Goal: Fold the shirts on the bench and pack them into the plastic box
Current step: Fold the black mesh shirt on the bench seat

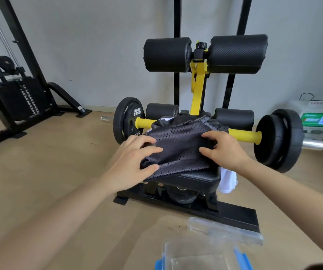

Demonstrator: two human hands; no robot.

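Note:
A dark grey mesh shirt [178, 147] lies bunched on the black padded bench [193, 180]. My left hand [135, 162] grips the shirt's left edge, thumb under a fold and fingers on top. My right hand [225, 149] holds its right side, fingers curled over the cloth. A white shirt [228, 181] hangs off the bench's right side, and a bit of white shows behind the mesh shirt. The clear plastic box [199, 258] with blue clips stands open on the floor at the bottom, with its clear lid [225, 229] lying just beyond it.
The bench has a yellow post [197, 88], black roller pads [167, 54] and weight plates [279, 139] on a yellow bar at both sides. A cable weight machine [18, 98] stands at the left. A white appliance [316, 119] sits by the right wall. Wooden floor surrounds the bench.

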